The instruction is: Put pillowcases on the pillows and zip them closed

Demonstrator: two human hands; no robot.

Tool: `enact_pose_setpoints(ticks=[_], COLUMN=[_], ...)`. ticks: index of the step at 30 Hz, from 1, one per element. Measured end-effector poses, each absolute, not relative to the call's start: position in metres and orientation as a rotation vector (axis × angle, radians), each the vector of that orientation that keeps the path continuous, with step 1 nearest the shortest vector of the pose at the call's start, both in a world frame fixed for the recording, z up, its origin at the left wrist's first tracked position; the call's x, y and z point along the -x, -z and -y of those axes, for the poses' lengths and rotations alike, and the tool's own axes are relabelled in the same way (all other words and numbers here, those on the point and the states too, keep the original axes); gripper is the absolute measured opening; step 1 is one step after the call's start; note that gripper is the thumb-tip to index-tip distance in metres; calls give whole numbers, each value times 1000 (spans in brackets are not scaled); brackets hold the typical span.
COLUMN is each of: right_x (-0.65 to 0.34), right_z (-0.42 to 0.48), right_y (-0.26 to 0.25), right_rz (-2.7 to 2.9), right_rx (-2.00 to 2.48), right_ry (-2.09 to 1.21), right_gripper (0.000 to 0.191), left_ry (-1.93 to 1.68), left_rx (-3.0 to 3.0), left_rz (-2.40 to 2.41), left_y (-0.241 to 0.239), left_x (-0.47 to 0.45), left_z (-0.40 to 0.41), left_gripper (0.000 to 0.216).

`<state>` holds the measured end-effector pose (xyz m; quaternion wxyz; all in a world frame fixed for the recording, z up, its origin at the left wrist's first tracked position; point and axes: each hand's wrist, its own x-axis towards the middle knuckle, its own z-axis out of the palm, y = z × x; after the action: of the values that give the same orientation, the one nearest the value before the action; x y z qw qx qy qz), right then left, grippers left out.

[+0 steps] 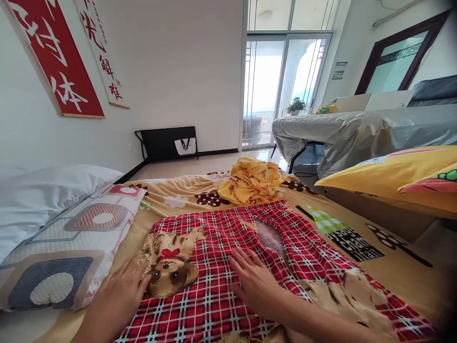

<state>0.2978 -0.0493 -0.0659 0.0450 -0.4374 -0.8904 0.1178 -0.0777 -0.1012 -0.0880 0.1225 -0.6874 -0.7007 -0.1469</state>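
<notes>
A red plaid blanket with printed dogs lies spread over the bed in front of me. My left hand rests at its left edge, beside the printed dog's face, fingers stretched out. Near the blanket's middle, my right hand lies palm down with its fingers spread on the cloth. Just beyond the right hand, a fold in the blanket bares a pinkish-grey patch. Neither hand grips anything that I can see.
Under the blanket is a tan patterned bedsheet. A crumpled yellow cloth sits at the far side. Pillows, including a patterned pillow, line the left. At right are a yellow pillow and a plastic-covered table.
</notes>
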Motion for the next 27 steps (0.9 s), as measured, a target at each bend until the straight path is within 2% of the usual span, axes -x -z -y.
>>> enact_pose_setpoints(ticks=[4,8,11,14,18,22,27], right_x=[-181,-128,-155,-212,-281,-302,-295], right_z=[30,-7,-46,-84,-116,-129,-133], right_y=[69,104,118,114,108,116,126], right_rz=[2651,2497,2488,2435,2329,2300,2307], right_rx=[983,1044,1201,1464,1653,1780,1849], right_ry=[-451,-448,-370,-283,-154,-62,2], right_gripper=[64,60,58,57,60,55,55], left_ry=[257,257,259,258,271,364,529], left_rx=[2025,1837,1821,1813,1741,1588,1483], left_rz=[2219,2406,2471,2537,2654,2738,2712], left_y=[42,71,107,123,123,117,115], left_x=[33,24,37,52,67,84,95], left_z=[-2,-34,-30,-31,-48,-66,-82], left_gripper=[49,49,50,53,55,53,37])
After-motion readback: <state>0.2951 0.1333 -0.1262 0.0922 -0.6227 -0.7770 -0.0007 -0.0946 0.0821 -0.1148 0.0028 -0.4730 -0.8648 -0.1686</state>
